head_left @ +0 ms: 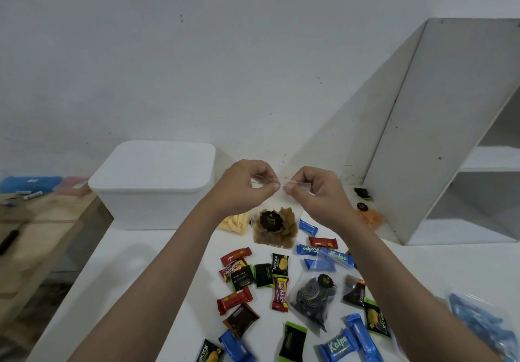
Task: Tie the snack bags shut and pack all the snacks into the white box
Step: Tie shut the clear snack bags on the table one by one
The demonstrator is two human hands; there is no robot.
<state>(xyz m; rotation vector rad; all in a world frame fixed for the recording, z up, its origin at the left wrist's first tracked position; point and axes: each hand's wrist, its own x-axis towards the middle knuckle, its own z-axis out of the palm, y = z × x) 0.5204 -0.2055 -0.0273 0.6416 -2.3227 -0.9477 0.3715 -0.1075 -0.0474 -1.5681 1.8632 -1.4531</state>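
Note:
My left hand (247,185) and my right hand (315,192) are raised together, each pinching the clear top edge of a plastic snack bag of brown chips (274,230) with a black round label; the bag hangs below them above the white table (146,263). The white box (153,184) stands with its lid on at the back left. A bag of yellow sticks (235,222) lies beside the brown bag. A bag of dark round snacks (313,298) lies nearer me. An orange snack bag (368,216) lies at the right. Several small wrapped snacks (253,280) are scattered over the table.
A white shelf unit (450,142) stands on the table at the right. A clear bag of blue packets (484,325) lies at the lower right edge. A wooden bench (42,221) with pens and a blue case stands to the left, beyond the table edge.

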